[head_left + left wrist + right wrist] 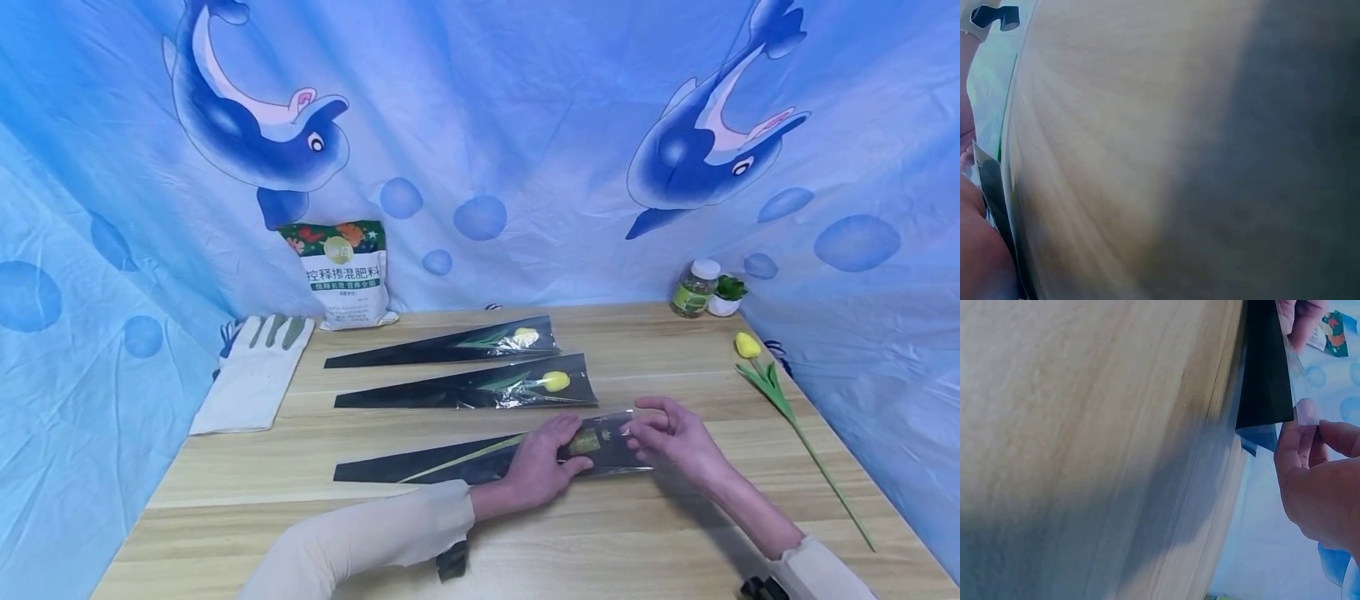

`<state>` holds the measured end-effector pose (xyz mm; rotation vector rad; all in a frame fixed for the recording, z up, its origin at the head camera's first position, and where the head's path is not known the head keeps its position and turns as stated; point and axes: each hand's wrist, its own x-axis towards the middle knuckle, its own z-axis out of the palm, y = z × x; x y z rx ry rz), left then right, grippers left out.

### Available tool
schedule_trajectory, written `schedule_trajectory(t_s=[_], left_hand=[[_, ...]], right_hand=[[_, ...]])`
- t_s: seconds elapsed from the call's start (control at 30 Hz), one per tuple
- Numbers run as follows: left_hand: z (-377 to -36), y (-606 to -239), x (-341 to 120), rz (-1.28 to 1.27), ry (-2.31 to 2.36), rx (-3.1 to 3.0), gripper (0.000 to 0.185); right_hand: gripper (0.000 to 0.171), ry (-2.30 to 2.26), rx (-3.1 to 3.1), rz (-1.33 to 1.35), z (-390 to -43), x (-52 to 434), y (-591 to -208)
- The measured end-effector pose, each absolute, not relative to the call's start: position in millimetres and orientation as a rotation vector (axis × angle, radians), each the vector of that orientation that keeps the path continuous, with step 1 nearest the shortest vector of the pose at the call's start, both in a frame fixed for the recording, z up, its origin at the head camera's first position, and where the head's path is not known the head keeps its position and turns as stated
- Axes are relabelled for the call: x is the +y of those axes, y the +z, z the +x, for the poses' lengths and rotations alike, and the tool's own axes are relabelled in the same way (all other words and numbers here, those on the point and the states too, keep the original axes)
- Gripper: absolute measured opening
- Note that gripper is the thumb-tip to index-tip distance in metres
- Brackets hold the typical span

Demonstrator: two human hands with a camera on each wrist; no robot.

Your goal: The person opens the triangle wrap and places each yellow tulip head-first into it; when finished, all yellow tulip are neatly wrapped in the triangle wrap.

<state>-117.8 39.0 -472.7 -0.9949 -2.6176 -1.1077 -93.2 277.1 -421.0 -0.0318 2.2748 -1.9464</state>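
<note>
A black flower sleeve with a clear front (611,454) lies nearest on the table. A gold print shows near its wide end, and a thin yellowish line runs along it. My left hand (542,462) rests on the sleeve, thumb and fingers spread. At the wide end my right hand (678,437) pinches the clear film between thumb and fingers; the right wrist view shows this hand (1319,481) lifting the film off the black backing (1266,375). Farther back lie two more sleeves (420,392) (405,354), each holding a yellow tulip (556,382) (526,337).
A loose yellow tulip (780,400) lies along the right edge. White gloves (251,379) lie at the left, beside a fertilizer bag (348,287) standing at the back. A lidded jar (694,292) and a small potted plant (725,298) stand at the back right.
</note>
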Motion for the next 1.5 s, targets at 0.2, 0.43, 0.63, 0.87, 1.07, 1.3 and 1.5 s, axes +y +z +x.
schedule_trajectory(t_s=[0.2,0.43,0.63,0.87,1.07,1.3,1.5], left_hand=[[-119,-473,36,-0.966,-1.150,-2.579,0.059],[-122,-475,36,-0.967,-1.155,-2.557,0.052],[-122,-476,39,-0.953,-1.164,-2.506,0.039],[-122,-475,40,-0.920,-1.178,-2.530,0.034],[-123,-475,40,-0.935,-1.193,-2.509,0.029],[-122,-477,39,-0.914,-1.192,-2.489,0.029],[-122,-477,40,-0.898,-1.236,-2.474,0.030]], right_hand=[[0.057,-1.937,2.314,-0.016,-93,279,-422],[0.058,-1.902,2.346,-0.040,-95,279,-420],[0.058,-1.908,2.316,-0.080,-95,280,-420],[0.060,-1.815,2.373,-0.119,-95,282,-423],[0.065,-1.693,2.414,-0.199,-95,283,-424],[0.074,-1.524,2.462,-0.149,-93,283,-424],[0.067,-1.607,2.434,-0.143,-94,296,-420]])
